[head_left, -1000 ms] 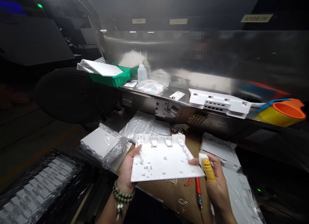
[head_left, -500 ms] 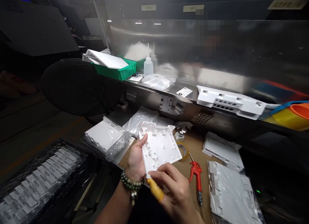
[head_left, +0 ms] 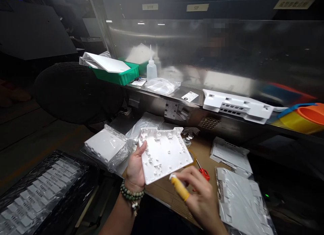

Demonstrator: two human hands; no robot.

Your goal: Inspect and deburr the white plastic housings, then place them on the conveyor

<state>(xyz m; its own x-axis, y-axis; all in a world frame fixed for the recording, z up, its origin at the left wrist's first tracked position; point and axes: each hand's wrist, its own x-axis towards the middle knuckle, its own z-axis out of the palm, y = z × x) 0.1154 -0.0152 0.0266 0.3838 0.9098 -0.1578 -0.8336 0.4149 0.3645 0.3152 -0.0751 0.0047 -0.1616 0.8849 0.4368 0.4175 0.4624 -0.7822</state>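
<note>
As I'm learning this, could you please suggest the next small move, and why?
Probably bring the small white piece to the near edge of the flat white plastic panel: the left hand holds the panel's left side, while the right hand holds the piece just off that edge.

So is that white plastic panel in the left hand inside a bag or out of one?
Out: the white plastic panel sits bare in the left hand, its small raised tabs showing with no film over them.
</note>
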